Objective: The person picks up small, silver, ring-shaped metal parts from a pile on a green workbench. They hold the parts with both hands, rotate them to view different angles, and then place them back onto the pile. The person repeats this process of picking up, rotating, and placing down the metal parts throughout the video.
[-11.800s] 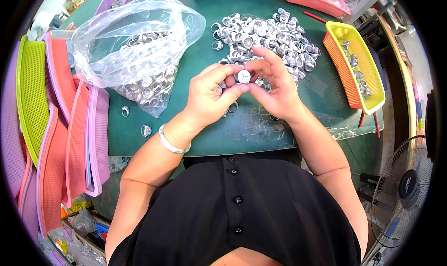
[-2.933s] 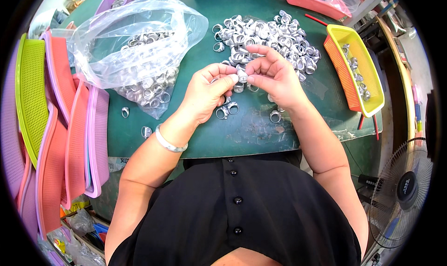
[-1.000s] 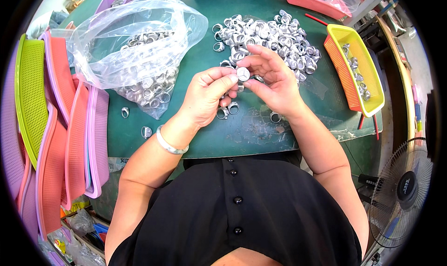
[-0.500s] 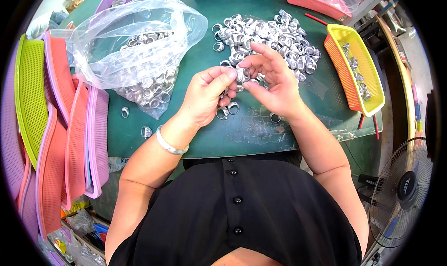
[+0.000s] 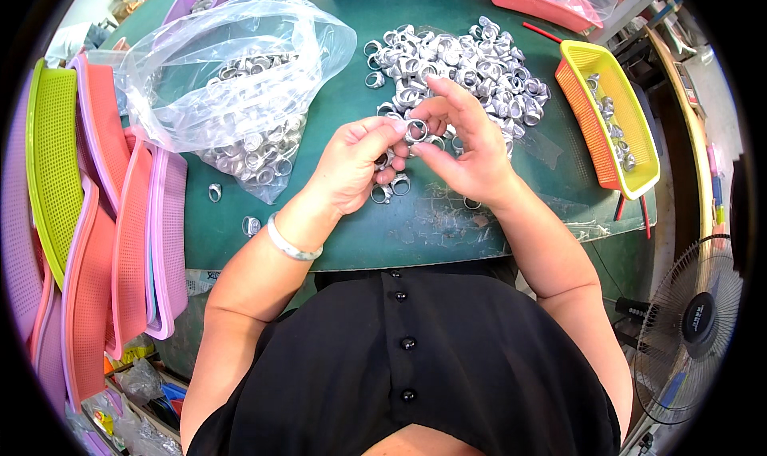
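Head: ring (image 5: 424,131) now hoop-up, pinched by left hand (image 5: 351,162); right hand (image 5: 477,154) loose, perhaps touching.

Here's the left forearm (image 5: 249,288) slanting toward one o'clock, left hand (image 5: 345,167) in a thumb-and-forefinger pinch; right forearm (image 5: 551,236) angles toward eleven, right hand (image 5: 477,148) loosely curled, thumb (image 5: 441,162) parted, pointing at ten!

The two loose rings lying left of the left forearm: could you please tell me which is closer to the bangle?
The lower ring, nearer the table's front edge, is closer to the bangle; the upper ring lies farther off, near the clear bag.
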A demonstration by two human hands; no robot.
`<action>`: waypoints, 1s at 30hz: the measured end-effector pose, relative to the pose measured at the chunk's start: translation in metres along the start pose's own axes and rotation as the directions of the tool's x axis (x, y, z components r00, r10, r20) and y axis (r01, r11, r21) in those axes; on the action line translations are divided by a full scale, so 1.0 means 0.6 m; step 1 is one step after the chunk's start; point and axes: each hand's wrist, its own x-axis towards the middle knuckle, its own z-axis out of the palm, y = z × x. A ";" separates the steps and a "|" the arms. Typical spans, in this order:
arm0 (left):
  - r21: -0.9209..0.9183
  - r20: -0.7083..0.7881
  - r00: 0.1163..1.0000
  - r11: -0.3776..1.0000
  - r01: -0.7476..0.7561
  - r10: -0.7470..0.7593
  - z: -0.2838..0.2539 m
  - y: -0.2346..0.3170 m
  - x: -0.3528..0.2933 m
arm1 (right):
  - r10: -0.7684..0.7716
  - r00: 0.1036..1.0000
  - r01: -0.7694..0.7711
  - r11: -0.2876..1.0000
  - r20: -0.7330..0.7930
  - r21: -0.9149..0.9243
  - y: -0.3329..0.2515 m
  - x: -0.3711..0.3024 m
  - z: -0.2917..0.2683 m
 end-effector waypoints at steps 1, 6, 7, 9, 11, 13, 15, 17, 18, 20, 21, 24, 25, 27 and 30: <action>-0.006 0.007 1.000 1.000 0.004 -0.004 -0.003 -0.001 0.001 | 0.004 1.000 -0.004 1.000 0.001 0.003 0.000 0.000 0.000; -0.036 0.027 0.999 0.998 0.043 -0.042 -0.002 0.002 0.001 | -0.005 1.000 0.005 1.000 0.006 -0.016 0.000 0.000 -0.001; -0.017 0.034 0.998 0.998 0.059 -0.058 -0.003 0.003 0.000 | -0.010 1.000 0.010 1.000 0.009 -0.026 0.000 0.000 -0.001; 0.008 0.042 0.997 0.998 0.063 -0.063 -0.005 0.003 0.001 | -0.020 1.000 0.020 0.999 0.014 -0.032 0.001 0.000 -0.001; 0.020 0.045 0.998 0.999 0.037 -0.038 -0.007 0.001 0.002 | -0.030 0.999 0.030 0.999 0.016 -0.023 0.004 0.000 0.000; 0.017 0.056 0.998 1.000 -0.013 0.012 -0.010 -0.004 0.005 | -0.009 1.000 0.009 1.000 -0.003 -0.010 0.004 0.001 -0.001; 0.011 0.058 0.997 0.998 -0.054 0.053 -0.008 -0.005 0.005 | 0.017 1.000 -0.016 0.999 -0.020 0.029 0.005 0.001 -0.001; 0.002 0.050 0.995 0.996 -0.084 0.084 0.000 -0.001 0.002 | 0.047 0.998 -0.043 0.994 -0.035 0.096 0.010 -0.001 0.000; 0.004 0.074 0.992 0.995 -0.100 0.100 -0.002 -0.002 0.003 | 0.047 0.998 -0.043 0.994 -0.045 0.101 0.012 -0.002 0.001; 0.006 0.120 0.984 0.991 -0.133 0.131 -0.008 -0.005 0.005 | 0.049 0.997 -0.041 0.993 -0.064 0.111 0.014 -0.002 0.001; 0.004 0.115 0.984 0.991 -0.137 0.136 -0.008 -0.005 0.004 | 0.047 0.997 -0.039 0.993 -0.067 0.108 0.014 -0.003 0.001; -0.008 0.095 0.985 0.990 -0.144 0.144 -0.006 -0.005 0.003 | 0.037 0.997 -0.030 0.995 -0.066 0.099 0.014 -0.002 0.002; -0.014 0.087 0.986 0.990 -0.143 0.144 -0.003 -0.003 0.003 | 0.030 0.998 -0.024 0.995 -0.061 0.096 0.015 -0.002 0.002; -0.021 0.076 0.987 0.990 -0.143 0.144 -0.002 -0.003 0.003 | 0.022 0.998 -0.017 0.996 -0.055 0.092 0.015 -0.003 0.002; -0.022 0.071 0.987 0.989 -0.144 0.145 -0.003 -0.005 0.004 | 0.015 0.999 -0.011 0.997 -0.050 0.079 0.015 -0.003 0.001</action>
